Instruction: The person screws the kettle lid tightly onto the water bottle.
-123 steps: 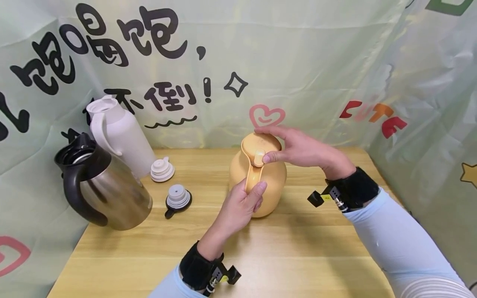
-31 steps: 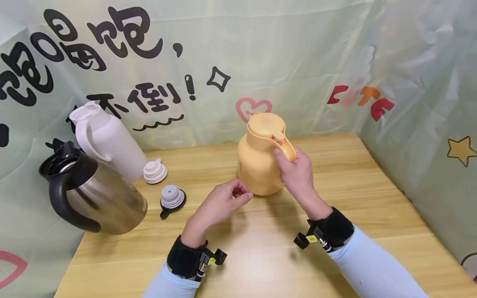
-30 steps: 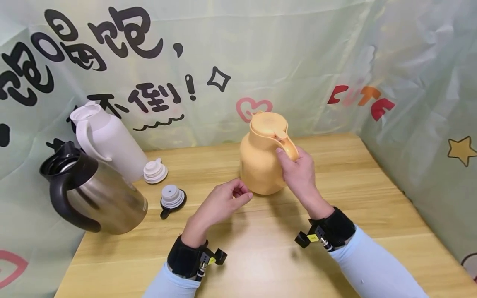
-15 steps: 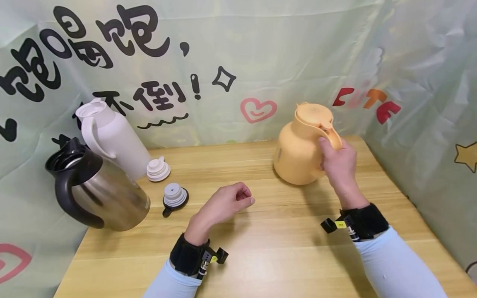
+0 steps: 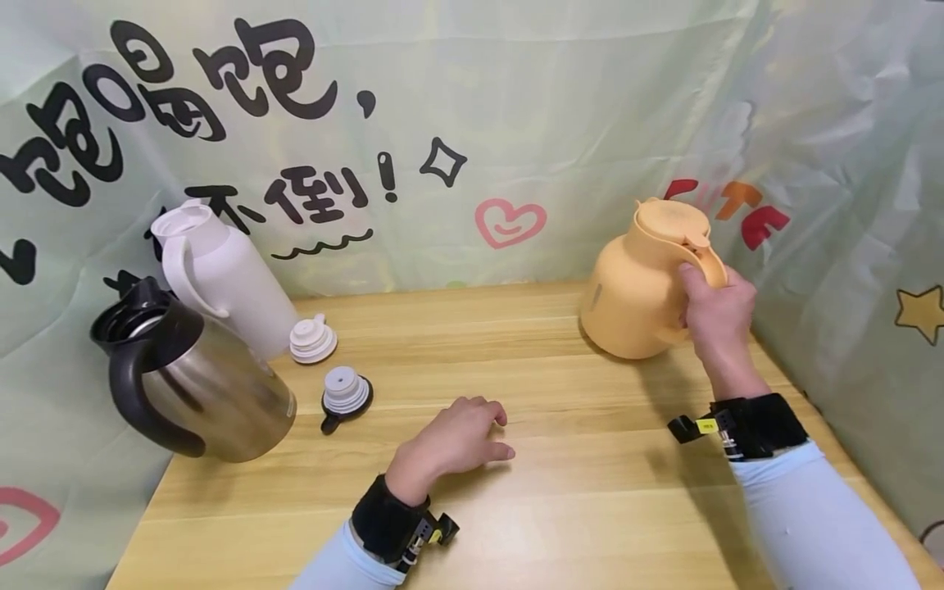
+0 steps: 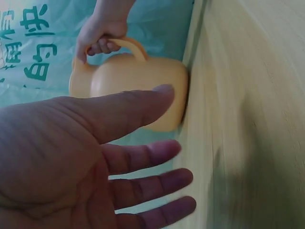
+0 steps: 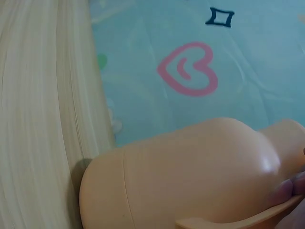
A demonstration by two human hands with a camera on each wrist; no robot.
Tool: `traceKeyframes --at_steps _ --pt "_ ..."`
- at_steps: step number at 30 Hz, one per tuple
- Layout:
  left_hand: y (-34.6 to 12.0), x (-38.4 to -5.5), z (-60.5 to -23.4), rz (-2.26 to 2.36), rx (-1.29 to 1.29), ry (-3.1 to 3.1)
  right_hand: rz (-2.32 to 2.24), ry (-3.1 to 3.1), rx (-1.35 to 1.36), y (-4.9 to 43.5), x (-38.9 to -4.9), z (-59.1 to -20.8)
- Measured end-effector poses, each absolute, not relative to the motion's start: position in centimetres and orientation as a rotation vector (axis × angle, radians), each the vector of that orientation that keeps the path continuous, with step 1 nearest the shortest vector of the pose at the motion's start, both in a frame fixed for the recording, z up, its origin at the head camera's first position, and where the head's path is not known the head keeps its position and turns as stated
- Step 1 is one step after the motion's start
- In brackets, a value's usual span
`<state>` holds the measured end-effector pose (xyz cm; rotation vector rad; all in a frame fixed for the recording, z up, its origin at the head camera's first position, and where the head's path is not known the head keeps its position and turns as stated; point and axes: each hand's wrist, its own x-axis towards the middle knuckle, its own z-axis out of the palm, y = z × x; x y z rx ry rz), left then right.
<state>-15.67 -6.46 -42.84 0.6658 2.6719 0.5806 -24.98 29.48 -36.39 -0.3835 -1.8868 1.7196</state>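
At the back right of the table, my right hand (image 5: 719, 315) grips the handle of an orange thermos jug (image 5: 634, 299), which stands upright with its lid on. The right wrist view shows the jug's body (image 7: 190, 176) lying close along the tabletop, with fingertips at the handle. My left hand (image 5: 457, 438) hovers over the middle of the table, holding nothing. In the left wrist view its thumb and fingers (image 6: 157, 186) are spread and relaxed, and the jug (image 6: 143, 76) appears beyond them.
On the left stand a steel jug (image 5: 221, 393) with a black handle and a white jug (image 5: 243, 279), both without stoppers. A white stopper (image 5: 313, 340) and a grey stopper with a black rim (image 5: 347, 392) lie beside them. A printed cloth (image 5: 590, 123) hangs behind the table (image 5: 560, 524).
The left hand has let go of the orange jug's handle, and the right has gripped it. The jug has moved from the middle to the back right. The left fingers have loosened.
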Motion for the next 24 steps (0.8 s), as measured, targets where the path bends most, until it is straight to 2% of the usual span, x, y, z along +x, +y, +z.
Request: traceKeyframes --at_steps 14,24 --pt "-6.3 -14.7 -43.1 0.437 0.669 2.65 1.624 -1.938 -0.468 34.2 -26.1 -36.3" --pt "-6.3 -14.9 -43.0 0.408 0.695 2.665 1.763 -1.834 -0.475 36.8 -26.7 -35.8"
